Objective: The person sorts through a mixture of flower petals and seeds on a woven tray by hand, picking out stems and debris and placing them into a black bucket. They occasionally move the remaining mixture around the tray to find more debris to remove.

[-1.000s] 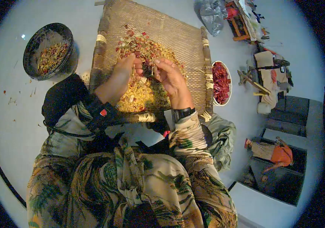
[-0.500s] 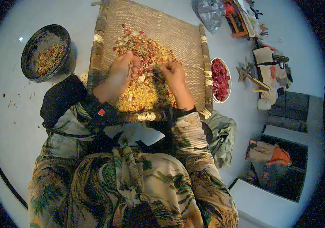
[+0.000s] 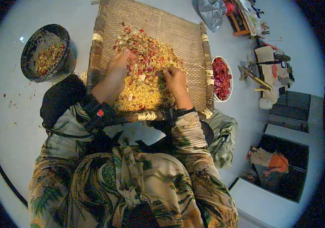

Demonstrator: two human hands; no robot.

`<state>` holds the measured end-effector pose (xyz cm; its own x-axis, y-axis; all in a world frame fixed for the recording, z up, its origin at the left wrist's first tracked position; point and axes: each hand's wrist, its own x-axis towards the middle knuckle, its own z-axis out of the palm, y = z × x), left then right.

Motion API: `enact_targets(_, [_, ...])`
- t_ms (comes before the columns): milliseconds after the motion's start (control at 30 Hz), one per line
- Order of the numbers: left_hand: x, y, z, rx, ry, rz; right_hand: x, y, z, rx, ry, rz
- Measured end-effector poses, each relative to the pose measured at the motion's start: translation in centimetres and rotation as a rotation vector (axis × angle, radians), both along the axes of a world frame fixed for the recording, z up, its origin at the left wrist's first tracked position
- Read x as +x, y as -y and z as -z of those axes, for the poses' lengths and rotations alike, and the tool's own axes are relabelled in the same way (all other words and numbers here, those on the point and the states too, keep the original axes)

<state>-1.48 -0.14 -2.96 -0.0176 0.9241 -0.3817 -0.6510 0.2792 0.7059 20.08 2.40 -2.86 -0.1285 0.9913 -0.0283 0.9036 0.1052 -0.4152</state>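
The mix (image 3: 145, 89) lay yellow toward the tray's (image 3: 177, 32) near edge, redder and coarser farther in, below the curled left hand (image 3: 119, 67) and right hand (image 3: 176, 81), their grip unclear.

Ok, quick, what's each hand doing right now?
Left hand: fingers curled above the pile of dried bits; too blurred to tell if it holds anything.
Right hand: fingertips drawn together at the pile; anything in them can't be made out.

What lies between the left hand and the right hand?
Loose red and yellow bits on the woven tray lie between left hand and right hand, as the head view shows.
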Motion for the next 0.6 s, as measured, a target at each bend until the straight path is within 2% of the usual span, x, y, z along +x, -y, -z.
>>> enact_targets(33, [0.1,0.0,0.0,-0.012,0.008,0.006,-0.1,0.0,-0.2,-0.022,-0.052,0.011])
enact_targets(133, [0.5,-0.1,0.4,-0.012,-0.019,-0.025,-1.3,-0.4,0.3,-0.036,0.02,-0.026])
enact_targets(267, [0.3,-0.1,0.5,0.018,-0.011,-0.015,-3.0,-0.2,1.4,-0.015,0.269,-0.185])
enact_targets(300, [0.3,-0.3,0.5,0.001,-0.015,-0.004,-3.1,-0.3,1.7,0.012,0.199,-0.198])
enact_targets(400, [0.3,-0.2,0.5,0.004,-0.04,0.0,-1.9,-0.4,1.8,0.079,0.198,-0.071])
enact_targets(500, [0.5,-0.3,0.7,-0.035,-0.036,0.011,0.4,-2.2,3.0,-0.146,-0.228,0.105])
enact_targets(600, [0.8,-0.2,1.1,-0.027,-0.026,0.034,1.1,-2.7,2.3,-0.447,-0.869,0.126])
